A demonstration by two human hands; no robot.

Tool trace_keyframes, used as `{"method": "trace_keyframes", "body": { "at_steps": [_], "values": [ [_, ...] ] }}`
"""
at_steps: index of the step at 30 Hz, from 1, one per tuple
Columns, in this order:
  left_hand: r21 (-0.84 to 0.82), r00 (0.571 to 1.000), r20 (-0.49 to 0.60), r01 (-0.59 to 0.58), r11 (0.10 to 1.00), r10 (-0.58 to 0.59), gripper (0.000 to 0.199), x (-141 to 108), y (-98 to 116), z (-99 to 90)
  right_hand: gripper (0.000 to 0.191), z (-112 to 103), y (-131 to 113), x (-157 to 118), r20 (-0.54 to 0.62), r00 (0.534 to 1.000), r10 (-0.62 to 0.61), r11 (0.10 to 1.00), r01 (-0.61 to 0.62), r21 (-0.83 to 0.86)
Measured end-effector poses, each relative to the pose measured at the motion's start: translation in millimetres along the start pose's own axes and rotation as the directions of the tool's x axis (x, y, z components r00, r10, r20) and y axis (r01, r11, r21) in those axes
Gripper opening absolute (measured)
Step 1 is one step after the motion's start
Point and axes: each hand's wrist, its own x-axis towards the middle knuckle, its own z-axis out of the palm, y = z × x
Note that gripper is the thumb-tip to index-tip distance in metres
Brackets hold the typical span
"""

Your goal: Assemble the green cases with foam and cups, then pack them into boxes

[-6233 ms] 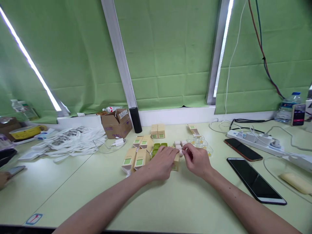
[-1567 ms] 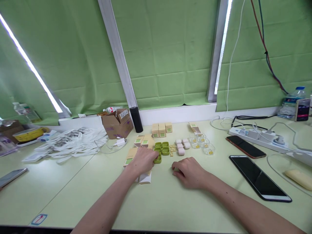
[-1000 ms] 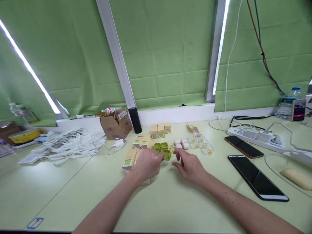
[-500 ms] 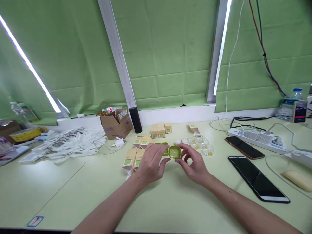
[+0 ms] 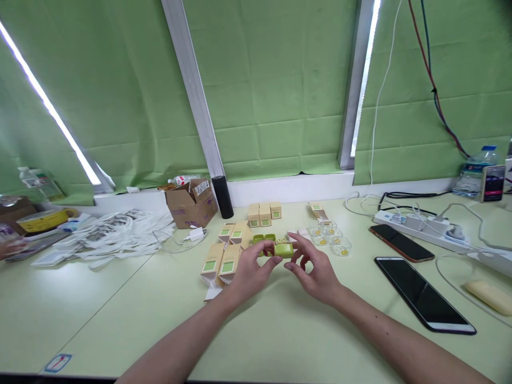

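Note:
My left hand [image 5: 256,266] pinches a small glossy green plastic case [image 5: 284,250] between thumb and fingers, above the table. Close against the case's right end is my right hand [image 5: 314,266], its thumb and index finger spread apart; whether a fingertip touches the case I cannot tell. Behind my left fingers sit more green cases [image 5: 264,238]. Kraft-paper boxes with green squares [image 5: 212,261] lie to the left of my left hand. Several clear containers with yellow bits inside [image 5: 330,233] stand beyond my right hand, near small white pieces [image 5: 303,232].
Upright small boxes [image 5: 264,214], a black cylinder [image 5: 222,197] and a cardboard carton [image 5: 192,204] stand at the back. White cables [image 5: 120,229] are heaped left. Phones [image 5: 424,293] and a power strip [image 5: 420,226] lie right. Another person's hand [image 5: 11,248] shows far left.
The green case has turned from showing its hollow inside to showing its outer side. My right thumb and index finger have spread apart. Another person's hand has appeared at the left edge.

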Motion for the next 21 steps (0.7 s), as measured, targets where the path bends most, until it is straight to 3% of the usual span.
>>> {"method": "trace_keyframes", "body": {
  "at_steps": [5,12,17,21],
  "values": [
    [-0.145,0.985,0.073,0.164,0.976,-0.155,0.03,2.6,3.9,4.2,0.051,0.8,4.3,-1.5,0.03,1.0,-0.002,1.0,0.003,-0.026],
    [-0.172,0.969,0.138,0.228,0.958,-0.206,0.056,1.9,0.3,4.6,0.045,1.0,4.1,0.0,0.067,0.997,0.038,0.998,-0.042,0.057],
    [-0.195,0.985,0.131,0.138,0.971,-0.114,0.061,1.5,1.9,2.2,0.041,0.1,0.6,5.2,0.143,0.975,0.171,0.953,-0.201,0.228],
    [-0.081,0.999,0.029,-0.019,0.997,0.022,0.028,0.4,-0.9,-1.9,0.044,1.2,5.2,5.2,0.177,0.953,0.244,0.906,-0.289,0.31]
  ]
}}
